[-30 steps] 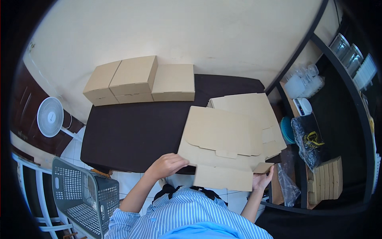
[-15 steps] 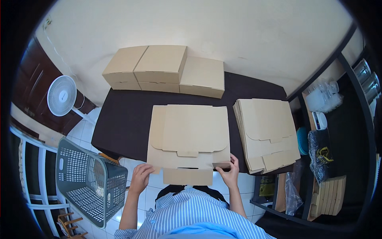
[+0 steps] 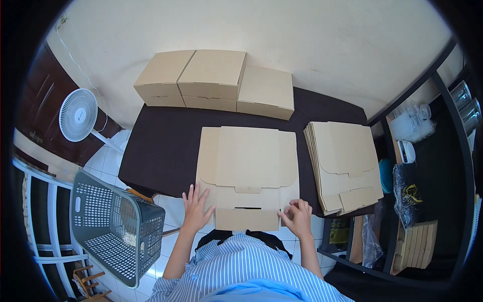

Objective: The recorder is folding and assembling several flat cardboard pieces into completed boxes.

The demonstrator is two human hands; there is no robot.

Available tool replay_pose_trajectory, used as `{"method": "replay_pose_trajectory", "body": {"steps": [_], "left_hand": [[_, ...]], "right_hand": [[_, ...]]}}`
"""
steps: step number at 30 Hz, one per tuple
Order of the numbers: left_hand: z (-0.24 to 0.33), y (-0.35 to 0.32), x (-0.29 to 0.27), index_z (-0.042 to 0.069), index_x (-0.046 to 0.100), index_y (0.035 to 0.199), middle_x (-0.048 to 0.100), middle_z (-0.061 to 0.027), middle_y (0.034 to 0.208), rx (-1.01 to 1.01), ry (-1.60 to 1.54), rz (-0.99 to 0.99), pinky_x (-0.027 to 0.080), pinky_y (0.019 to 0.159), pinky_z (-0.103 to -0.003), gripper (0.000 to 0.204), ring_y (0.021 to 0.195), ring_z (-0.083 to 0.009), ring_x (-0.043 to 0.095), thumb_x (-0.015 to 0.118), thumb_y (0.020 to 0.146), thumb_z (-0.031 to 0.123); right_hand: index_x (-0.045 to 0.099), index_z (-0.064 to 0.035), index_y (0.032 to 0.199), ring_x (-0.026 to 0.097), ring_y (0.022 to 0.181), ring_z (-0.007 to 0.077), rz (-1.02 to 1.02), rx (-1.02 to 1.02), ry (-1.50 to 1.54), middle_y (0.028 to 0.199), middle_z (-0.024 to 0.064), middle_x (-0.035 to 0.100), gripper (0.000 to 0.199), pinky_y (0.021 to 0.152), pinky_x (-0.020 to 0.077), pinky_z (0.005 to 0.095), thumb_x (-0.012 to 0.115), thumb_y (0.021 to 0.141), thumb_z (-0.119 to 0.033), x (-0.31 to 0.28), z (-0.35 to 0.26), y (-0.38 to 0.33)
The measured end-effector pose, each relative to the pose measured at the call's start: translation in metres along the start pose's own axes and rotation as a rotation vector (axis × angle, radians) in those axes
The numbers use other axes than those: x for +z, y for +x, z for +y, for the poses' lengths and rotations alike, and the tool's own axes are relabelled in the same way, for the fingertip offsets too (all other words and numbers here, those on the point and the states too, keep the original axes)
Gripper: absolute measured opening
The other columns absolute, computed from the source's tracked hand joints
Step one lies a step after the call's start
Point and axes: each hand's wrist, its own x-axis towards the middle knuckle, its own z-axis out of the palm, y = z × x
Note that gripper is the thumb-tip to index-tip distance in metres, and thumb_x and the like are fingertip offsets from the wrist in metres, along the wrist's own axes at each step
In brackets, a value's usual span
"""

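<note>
A flat, unfolded brown cardboard box (image 3: 250,156) lies on the dark-covered table in front of me. Its front flap (image 3: 246,220) sticks out past the near table edge, and a dark slot shows just behind that flap. My left hand (image 3: 196,209) is open, fingers spread, touching the box's near left edge. At the near right corner, my right hand (image 3: 298,217) is closed with curled fingers on the cardboard, its thumb by the end of the front flap. The small side flap there is mostly hidden by the hand.
A stack of flat cardboard boxes (image 3: 347,151) lies to the right. Assembled boxes (image 3: 214,73) stand along the wall. A grey laundry basket (image 3: 108,226) and a white fan (image 3: 79,115) are at the left. The right side has a dark shelf rack (image 3: 445,98) with packaging.
My left hand has let go of the small left flap and spread its fingers on the box's edge. My right fingers have curled at the right corner. The whole view has shifted slightly.
</note>
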Motion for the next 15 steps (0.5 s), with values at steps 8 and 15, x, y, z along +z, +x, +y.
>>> {"method": "replay_pose_trajectory", "body": {"steps": [8,15], "left_hand": [[0.012,0.03,0.005,0.006,0.037,0.132,0.0,-0.0277,0.144,-0.009,-0.07,-0.001,0.007,0.106,-0.054,0.062,0.134,-0.0407,0.004,0.062,0.078,0.024],[0.013,0.085,-0.039,0.007,0.03,0.135,-0.011,-0.0275,0.143,0.118,-0.172,0.268,0.016,0.105,-0.052,0.069,0.131,-0.0474,0.007,0.065,0.076,0.017]], "right_hand": [[0.05,-0.0029,0.119,0.045,0.11,0.0326,0.099,0.008,0.209,0.116,0.0161,0.05,0.049,0.095,0.0316,0.0417,0.064,0.074,-0.019,0.031,-0.025,0.044],[0.043,-0.0009,0.121,0.039,0.12,0.0389,0.337,-0.186,0.208,0.13,0.0234,0.039,0.052,0.099,0.0317,0.0441,0.061,0.073,-0.007,0.013,-0.038,0.086]]}}
